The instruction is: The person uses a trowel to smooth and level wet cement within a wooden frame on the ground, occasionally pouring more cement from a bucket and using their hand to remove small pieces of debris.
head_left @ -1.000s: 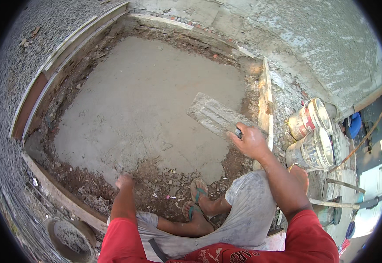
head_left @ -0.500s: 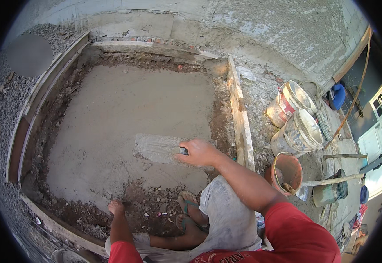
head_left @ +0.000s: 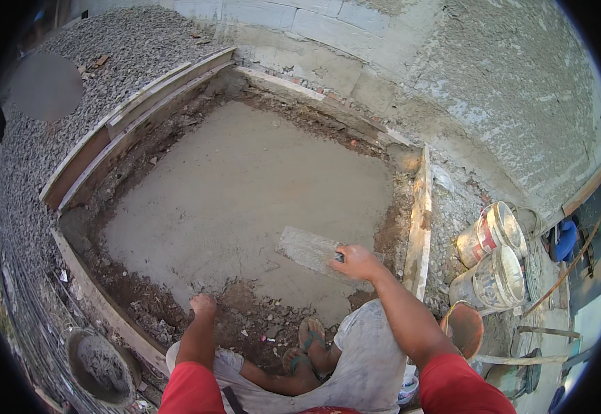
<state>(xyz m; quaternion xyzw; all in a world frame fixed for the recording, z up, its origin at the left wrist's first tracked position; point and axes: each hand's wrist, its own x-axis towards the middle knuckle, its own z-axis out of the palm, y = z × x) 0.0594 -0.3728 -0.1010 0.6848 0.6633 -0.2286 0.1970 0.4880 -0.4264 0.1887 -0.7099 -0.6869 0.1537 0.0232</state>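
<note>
My right hand (head_left: 357, 263) is closed round the dark handle of a long, flat, cement-smeared float (head_left: 308, 250). The float lies on the wet grey concrete (head_left: 245, 179), near the slab's right and near side. At the near left edge of the concrete, my left hand (head_left: 203, 303) is held low in a fist, by the dark soil. Its fingertips are hidden, and I cannot make out whether anything is in it. My sandalled feet (head_left: 312, 336) stand on the rubble and soil close to the slab's near edge.
Wooden form boards (head_left: 421, 221) frame the concrete. Gravel (head_left: 128, 48) is heaped at the far left, and a rough plastered wall (head_left: 493, 90) rises behind. To the right stand dirty white buckets (head_left: 488, 279) and an orange bucket (head_left: 463, 330). A round tub (head_left: 101, 366) holding grey mix is at lower left.
My view has swung left, so the scene sits further right and the round tub shows. The right hand still grips the float on the concrete; the left stays low at the slab's edge.
</note>
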